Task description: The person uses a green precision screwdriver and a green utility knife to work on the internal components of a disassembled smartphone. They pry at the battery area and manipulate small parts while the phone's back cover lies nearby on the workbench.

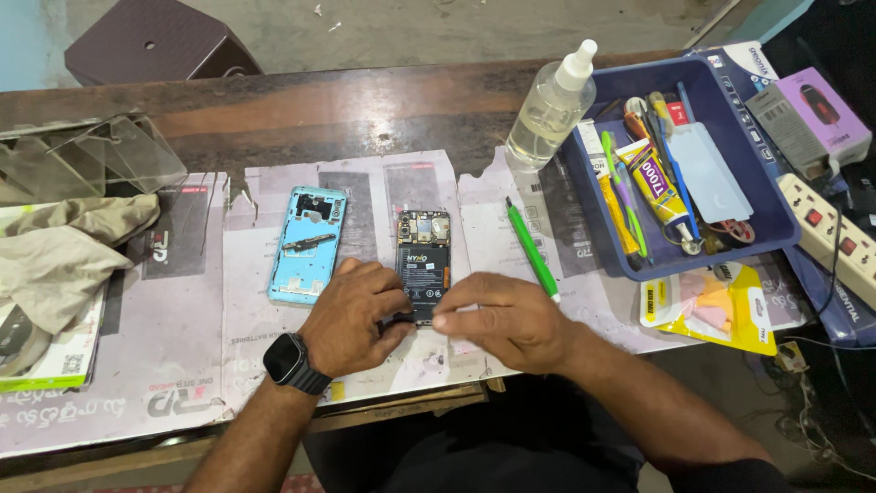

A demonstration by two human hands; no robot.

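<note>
Both hands, left hand and right hand, pinch the open phone's bottom edge | blue back cover at 9 o'clock | paper-covered wooden table | grey floor at 12 o'clock

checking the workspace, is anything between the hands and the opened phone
Nothing visible. Both the left hand and right hand already touch the lower end of the opened phone. The blue back cover lies to one side, the green tool to the other.
</note>
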